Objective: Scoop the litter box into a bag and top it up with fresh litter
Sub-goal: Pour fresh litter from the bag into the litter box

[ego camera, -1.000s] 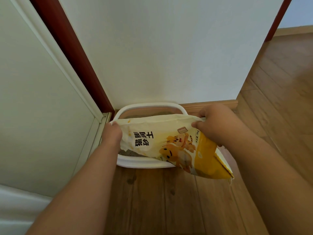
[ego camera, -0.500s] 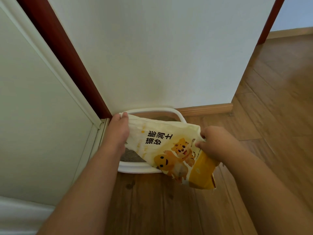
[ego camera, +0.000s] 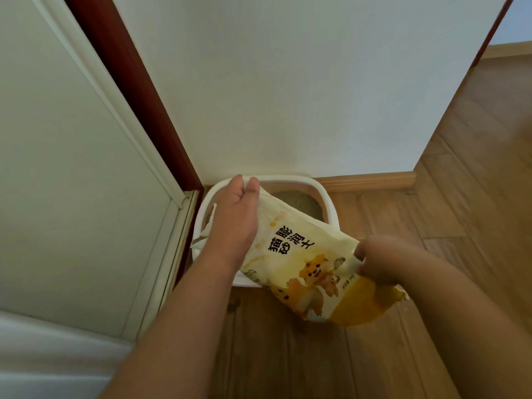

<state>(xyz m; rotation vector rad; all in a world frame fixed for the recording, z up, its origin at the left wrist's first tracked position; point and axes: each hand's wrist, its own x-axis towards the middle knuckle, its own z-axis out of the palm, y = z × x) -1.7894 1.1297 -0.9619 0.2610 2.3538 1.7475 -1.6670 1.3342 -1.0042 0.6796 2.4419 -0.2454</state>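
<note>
The left hand (ego camera: 236, 214) grips the far end of the litter bag (ego camera: 311, 263) and the right hand (ego camera: 377, 263) pinches its near end, holding it slanted over the white litter box (ego camera: 328, 203), which sits on the wood floor (ego camera: 288, 355) in the wall corner.

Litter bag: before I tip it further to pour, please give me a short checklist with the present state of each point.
1. Left hand grips the far corner of the bag: ok.
2. Right hand pinches the bag's right edge: ok.
3. Bag lies over the litter box: ok for the far part; the yellow end hangs over the floor.
4. Bag mouth open and inside the box rim: cannot tell.
5. Litter visible in the box: ok.
6. Litter flowing now: cannot tell.
</note>
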